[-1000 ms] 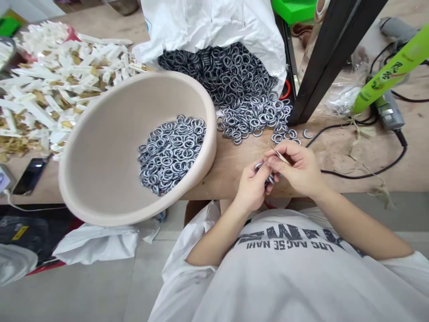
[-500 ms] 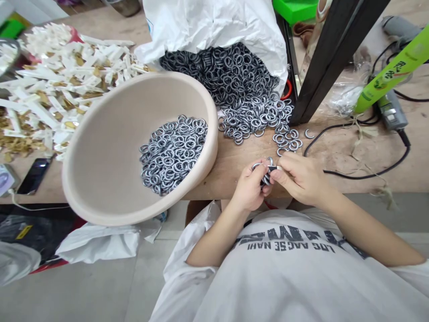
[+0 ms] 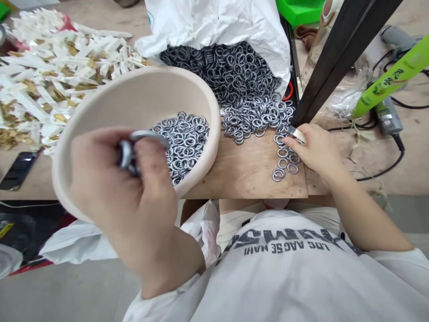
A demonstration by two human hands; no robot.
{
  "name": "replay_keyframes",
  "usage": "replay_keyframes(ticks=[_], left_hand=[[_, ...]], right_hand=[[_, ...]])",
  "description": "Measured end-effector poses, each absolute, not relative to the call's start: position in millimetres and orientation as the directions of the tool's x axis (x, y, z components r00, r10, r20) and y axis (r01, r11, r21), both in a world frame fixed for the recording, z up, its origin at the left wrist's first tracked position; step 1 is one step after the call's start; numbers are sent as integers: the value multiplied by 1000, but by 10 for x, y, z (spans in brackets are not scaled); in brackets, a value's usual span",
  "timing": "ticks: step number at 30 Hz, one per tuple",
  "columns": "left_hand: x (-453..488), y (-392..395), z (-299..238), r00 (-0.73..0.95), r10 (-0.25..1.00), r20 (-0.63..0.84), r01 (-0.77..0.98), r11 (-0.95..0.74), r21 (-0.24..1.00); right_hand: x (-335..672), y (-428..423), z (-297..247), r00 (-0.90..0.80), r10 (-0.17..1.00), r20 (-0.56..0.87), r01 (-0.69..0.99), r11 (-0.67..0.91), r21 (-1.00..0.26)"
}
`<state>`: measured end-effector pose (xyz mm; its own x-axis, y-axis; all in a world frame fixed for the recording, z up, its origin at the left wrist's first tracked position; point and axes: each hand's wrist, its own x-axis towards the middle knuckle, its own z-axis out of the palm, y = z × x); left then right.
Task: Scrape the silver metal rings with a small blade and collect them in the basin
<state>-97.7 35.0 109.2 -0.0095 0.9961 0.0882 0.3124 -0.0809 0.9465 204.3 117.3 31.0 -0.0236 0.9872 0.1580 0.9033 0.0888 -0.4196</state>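
Rings [image 3: 126,154] are gripped in the curled left hand [image 3: 124,192], blurred in front of the basin [image 3: 134,96] at left of centre. A small pale-handled tool [image 3: 299,136] is pinched in the right hand [image 3: 318,150], near loose rings [image 3: 284,158] right of centre. A ring heap [image 3: 186,143] is collected in the basin — only part, it would seem, since a larger pile [image 3: 237,78] is left at the white sack [image 3: 217,24], upper centre, spilled onto the counter [image 3: 231,174].

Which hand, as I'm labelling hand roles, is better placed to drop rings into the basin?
Left, probably: the left hand holds rings and appears over the basin; the right hand holds a pale tool beside loose rings.
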Motion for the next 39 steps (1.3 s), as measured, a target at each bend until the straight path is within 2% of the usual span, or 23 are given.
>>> replay_keyframes(ticks=[2,4,7,8,9,11,13,14,17,21,24,26,28,30,35,39], left_hand=[[-1110,483,1127,-56,970,235,470,-182,864],[-1206,615,1149,-93,925,367,645,-225,730],[-1176,685,1154,-89,835,543,893,-175,415],[-1089,669,1129,-43,809,586,931,-180,317],[-962,642,1081,10,820,572,937,-208,282],[-627,588,901,265,775,574,833,-484,269],[-285,573,629,539,753,377,694,-651,309],[-150,585,480,604,752,266,667,-659,348],[33,675,104,612,778,141,662,-602,447],[-45,792,-73,526,830,185,620,-523,585],[-78,812,-47,323,932,165,550,-327,769],[-43,791,-9,204,976,80,380,-155,912],[24,750,32,171,985,-16,143,-9,990],[96,699,69,179,982,-65,-15,68,998],[201,582,122,146,983,-110,-86,123,989],[223,539,115,138,971,-193,-253,223,942]], right_hand=[[2103,1197,271,-12,987,159,922,73,-381],[2174,1194,226,1,986,169,926,63,-372],[2252,1130,188,12,984,179,919,60,-389],[2262,1095,187,-1,985,175,907,75,-415],[2262,1057,191,-21,985,170,888,96,-450],[2240,975,208,-59,983,173,840,142,-523],[2207,898,222,-68,979,193,804,168,-570],[2193,863,224,-63,977,206,794,174,-583],[2186,779,205,-61,973,222,769,187,-611],[2205,708,142,-86,976,200,714,200,-671],[2146,677,113,-103,975,198,649,217,-730],[2053,659,121,-118,974,192,578,225,-784],[1933,642,148,-141,974,178,479,224,-849],[1814,626,184,-157,975,156,369,205,-906],[1632,592,229,-116,991,70,192,92,-977],[1603,589,222,-159,987,-6,115,12,-993]])
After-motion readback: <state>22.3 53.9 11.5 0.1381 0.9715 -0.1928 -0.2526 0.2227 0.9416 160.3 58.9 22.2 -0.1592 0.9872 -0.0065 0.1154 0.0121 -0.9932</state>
